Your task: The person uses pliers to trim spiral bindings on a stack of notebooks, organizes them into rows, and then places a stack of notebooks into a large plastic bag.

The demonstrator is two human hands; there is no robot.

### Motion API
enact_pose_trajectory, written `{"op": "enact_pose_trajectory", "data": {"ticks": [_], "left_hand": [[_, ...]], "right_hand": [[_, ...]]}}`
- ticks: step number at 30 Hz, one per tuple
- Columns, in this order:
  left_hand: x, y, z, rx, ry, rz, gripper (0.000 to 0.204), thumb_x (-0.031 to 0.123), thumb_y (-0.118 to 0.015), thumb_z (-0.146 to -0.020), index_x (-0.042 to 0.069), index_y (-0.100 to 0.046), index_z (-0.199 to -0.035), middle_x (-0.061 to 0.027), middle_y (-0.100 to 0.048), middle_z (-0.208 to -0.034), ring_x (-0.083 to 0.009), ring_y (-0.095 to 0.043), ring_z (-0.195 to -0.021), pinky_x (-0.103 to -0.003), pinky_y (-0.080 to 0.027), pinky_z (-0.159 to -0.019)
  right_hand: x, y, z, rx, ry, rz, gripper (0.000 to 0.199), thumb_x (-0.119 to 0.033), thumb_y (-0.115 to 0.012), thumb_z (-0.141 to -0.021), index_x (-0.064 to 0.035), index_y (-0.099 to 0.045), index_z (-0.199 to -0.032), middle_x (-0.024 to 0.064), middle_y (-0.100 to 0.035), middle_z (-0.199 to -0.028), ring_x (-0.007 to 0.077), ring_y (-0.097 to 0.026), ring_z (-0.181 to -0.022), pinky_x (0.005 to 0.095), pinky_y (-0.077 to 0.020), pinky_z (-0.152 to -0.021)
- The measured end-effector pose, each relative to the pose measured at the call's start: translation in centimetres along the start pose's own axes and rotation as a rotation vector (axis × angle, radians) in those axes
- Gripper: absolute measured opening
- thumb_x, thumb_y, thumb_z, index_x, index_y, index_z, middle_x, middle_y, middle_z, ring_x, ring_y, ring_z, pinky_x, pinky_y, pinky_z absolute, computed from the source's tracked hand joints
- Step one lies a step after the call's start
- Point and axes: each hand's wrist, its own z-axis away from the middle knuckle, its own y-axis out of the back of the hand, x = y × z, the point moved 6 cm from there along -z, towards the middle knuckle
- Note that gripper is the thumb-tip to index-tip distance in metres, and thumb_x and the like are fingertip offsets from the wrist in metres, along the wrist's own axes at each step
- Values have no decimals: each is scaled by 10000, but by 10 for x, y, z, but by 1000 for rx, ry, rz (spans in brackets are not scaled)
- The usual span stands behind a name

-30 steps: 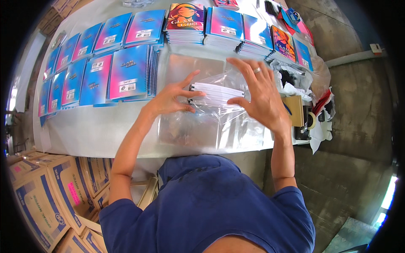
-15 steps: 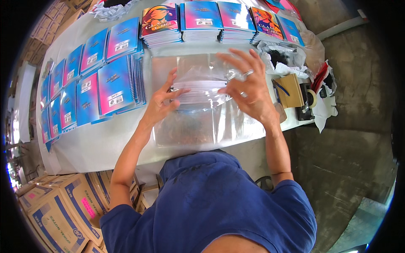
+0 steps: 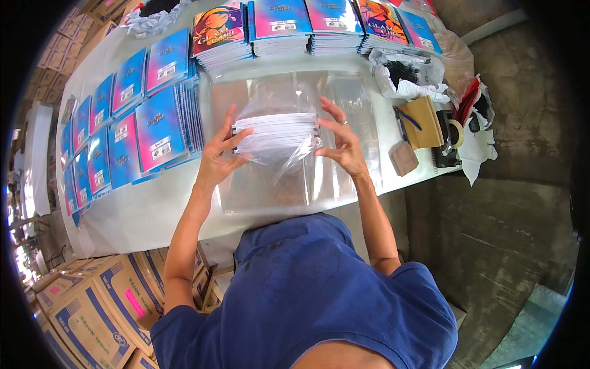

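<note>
A stack of notebooks point(image 3: 275, 130) stands in the middle of the table with its white page edges facing up. Clear plastic film point(image 3: 301, 152) is drawn around it, wrinkled and shiny at its lower right. My left hand point(image 3: 221, 150) grips the stack's left end, fingers spread along it. At the opposite end my right hand point(image 3: 344, 144), with a ring on one finger, holds the stack between thumb and fingertips. Beneath lie flat sheets of clear plastic point(image 3: 258, 197).
Blue-and-pink spiral notebooks point(image 3: 161, 132) lie in rows to the left, and more piles point(image 3: 279, 24) line the far side. At the right are pliers point(image 3: 409, 120), a brown block point(image 3: 404, 158), a tape roll point(image 3: 455, 133) and crumpled paper point(image 3: 424, 86). Cardboard boxes point(image 3: 92, 320) stand below left.
My right hand has come down and left from above the film onto the stack's right end. The film now wraps closer around the stack, and my left hand stays at its left end.
</note>
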Motion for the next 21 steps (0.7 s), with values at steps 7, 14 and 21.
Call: {"op": "enact_pose_trajectory", "data": {"ticks": [7,14,21], "left_hand": [[1,-1,-3,12,8,11,439,169,-786,-753,127,-682,-1177,-110,-261,-1555,-330,-387,-1359,-406,-381,-1067],[14,-2,-5,40,-17,-120,525,169,-830,-684,192,-680,-1187,-110,-237,-1563,-338,-368,-1369,-409,-364,-1088],[27,-10,-10,-2,-4,-197,604,49,-835,-631,255,-683,-1178,-73,-248,-1561,-321,-379,-1362,-368,-457,-1015]], "right_hand": [[-20,-23,-9,4,48,379,466,-107,-831,-624,-201,-730,-1069,102,-394,-1469,318,-357,-1323,459,-336,-1081],[-44,-31,-14,125,59,321,403,-163,-822,-644,-189,-730,-1035,107,-441,-1427,335,-345,-1326,483,-323,-1091],[-118,-79,-31,-168,750,994,427,-184,-812,-636,-236,-704,-1046,67,-485,-1398,321,-362,-1331,530,-253,-1121]]}}
